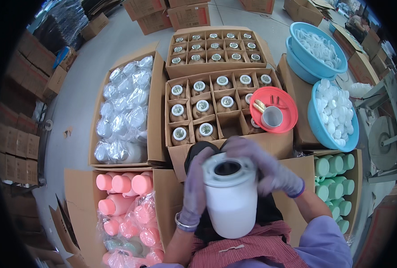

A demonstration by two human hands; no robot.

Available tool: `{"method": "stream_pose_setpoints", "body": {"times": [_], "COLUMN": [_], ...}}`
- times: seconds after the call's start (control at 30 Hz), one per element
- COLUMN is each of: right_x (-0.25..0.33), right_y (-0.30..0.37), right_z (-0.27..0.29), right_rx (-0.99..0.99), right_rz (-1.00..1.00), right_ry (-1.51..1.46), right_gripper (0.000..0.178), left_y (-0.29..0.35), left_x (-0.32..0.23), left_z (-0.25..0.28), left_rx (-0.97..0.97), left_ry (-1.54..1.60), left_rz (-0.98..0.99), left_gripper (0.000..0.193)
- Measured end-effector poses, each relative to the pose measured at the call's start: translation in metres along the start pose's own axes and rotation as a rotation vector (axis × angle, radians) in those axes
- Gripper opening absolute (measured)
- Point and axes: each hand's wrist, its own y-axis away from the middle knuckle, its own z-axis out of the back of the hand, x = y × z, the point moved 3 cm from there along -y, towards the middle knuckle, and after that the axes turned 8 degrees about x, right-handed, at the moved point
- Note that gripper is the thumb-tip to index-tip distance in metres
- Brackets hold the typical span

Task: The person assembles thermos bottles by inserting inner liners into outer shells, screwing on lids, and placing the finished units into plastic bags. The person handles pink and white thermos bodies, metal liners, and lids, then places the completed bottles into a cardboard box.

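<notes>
A white cylindrical vacuum-flask body [231,205] stands upright over my lap, with a pale ring at its top around a dark round opening. My left hand [195,187], in a purple-grey glove, presses against its left side. My right hand [258,163], gloved alike and blurred by motion, curls over the ring's right edge. Just beyond, a divided carton [177,156] holds several silvery glass flask liners with white rings [226,102]; one front compartment shows bare cardboard. A red plate [290,117] on this carton's right side carries a metal cup [272,117] and small sticks.
Left stand cartons of plastic-wrapped white bodies [126,111] and pink bodies [122,183]. Green ones [334,178] fill a right-hand box. Blue basins hold white rings [317,47] and white caps [334,111]. Another liner carton [216,44] lies behind; a metal frame [388,134] is far right.
</notes>
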Motion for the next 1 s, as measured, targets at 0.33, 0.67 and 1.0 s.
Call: {"method": "stream_pose_setpoints", "body": {"times": [0.33,0.67,1.0], "right_x": [0.004,0.005,-0.015], "right_y": [-0.018,-0.019,-0.008], "right_z": [-0.010,-0.001,0.008], "right_rx": [0.059,-0.017,-0.042], "right_rz": [0.049,0.013,-0.057], "right_ry": [0.201,0.250,0.134], "right_gripper": [0.081,0.073,0.091], "left_y": [-0.001,0.004,-0.002], "left_x": [0.008,0.041,0.046], "left_z": [0.007,0.028,0.024], "left_rx": [0.195,0.100,-0.073], "left_ry": [-0.141,-0.112,0.141], "left_rz": [-0.061,-0.057,0.227], "left_gripper": [0.048,0.054,0.048]}}
